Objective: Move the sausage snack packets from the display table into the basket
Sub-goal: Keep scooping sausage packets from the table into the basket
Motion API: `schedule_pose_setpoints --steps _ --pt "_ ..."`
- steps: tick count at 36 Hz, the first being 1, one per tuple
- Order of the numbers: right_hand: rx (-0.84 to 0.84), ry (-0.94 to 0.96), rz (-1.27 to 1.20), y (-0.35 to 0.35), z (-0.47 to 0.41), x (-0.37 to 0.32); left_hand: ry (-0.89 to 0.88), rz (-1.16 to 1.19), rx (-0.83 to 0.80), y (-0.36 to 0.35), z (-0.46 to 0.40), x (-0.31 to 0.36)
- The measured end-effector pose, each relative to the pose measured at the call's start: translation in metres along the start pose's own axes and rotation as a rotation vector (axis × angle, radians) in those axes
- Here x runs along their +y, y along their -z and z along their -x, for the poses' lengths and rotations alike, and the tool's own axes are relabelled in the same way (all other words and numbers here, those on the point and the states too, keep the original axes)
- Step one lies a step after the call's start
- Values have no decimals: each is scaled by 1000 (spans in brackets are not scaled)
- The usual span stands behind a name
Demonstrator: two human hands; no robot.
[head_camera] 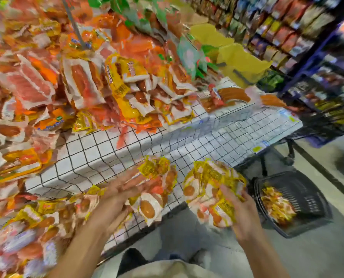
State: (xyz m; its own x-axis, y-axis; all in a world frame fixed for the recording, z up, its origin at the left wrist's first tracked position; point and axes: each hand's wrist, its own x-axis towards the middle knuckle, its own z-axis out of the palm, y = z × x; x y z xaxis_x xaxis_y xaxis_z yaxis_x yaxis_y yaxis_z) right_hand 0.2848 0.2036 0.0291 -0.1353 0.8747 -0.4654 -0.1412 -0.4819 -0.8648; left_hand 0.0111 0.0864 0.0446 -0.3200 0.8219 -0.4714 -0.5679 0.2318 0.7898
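1. Nearest to me, low in view, are both my forearms reaching forward over the edge of the table [187, 141], a wire-grid display with a white lining.
2. On my right, my right hand [234, 205] has its fingers curled up under a bunch of yellow sausage snack packets [211, 183], gripping them clear of the table edge.
3. On the other side, my left hand [123, 189] lies with fingers fairly straight against a second clump of packets [157, 177] at the table rim; motion blur keeps me from telling whether it truly grips them or only presses on them.
4. What the next move turns on: the basket [299, 189] sits on the floor to my right and lower than the table, just beyond my right hand, so that hand is much the nearer one. A few packets already lie inside it.
5. Most of the packets remain heaped on the table, up and to my left, so I judge the job far from finished.
6. Around me is a shop aisle, with stocked shelves [287, 37] on the far right and a pale floor.
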Motion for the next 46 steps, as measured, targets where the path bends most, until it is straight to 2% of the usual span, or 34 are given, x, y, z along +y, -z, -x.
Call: schedule_pose_setpoints --steps 10,13,17,22,26,30,35,38,46 --pt "90 -26 -170 161 -29 -35 61 -25 -96 -144 -40 -68" --pt "146 -29 -210 218 -34 -39 88 -56 -206 -200 -51 -92" --pt "274 -65 -265 289 -35 -41 155 -89 -329 -264 -74 -124" --pt "462 -45 -301 357 -31 -38 268 -96 -404 -327 -111 -168" --pt "615 -56 -385 391 -31 -31 394 -115 -501 -371 -143 -201" --pt "760 -89 -450 418 -35 -26 491 -180 -530 -417 -181 -233" --pt "887 -177 -468 447 -60 -33 592 -256 -620 -474 -227 -264" --pt "954 -224 -459 463 -85 -39 651 -280 -579 -505 -257 -282" --pt "1004 -262 -421 506 -180 -36 703 -393 -477 -567 -331 -342"
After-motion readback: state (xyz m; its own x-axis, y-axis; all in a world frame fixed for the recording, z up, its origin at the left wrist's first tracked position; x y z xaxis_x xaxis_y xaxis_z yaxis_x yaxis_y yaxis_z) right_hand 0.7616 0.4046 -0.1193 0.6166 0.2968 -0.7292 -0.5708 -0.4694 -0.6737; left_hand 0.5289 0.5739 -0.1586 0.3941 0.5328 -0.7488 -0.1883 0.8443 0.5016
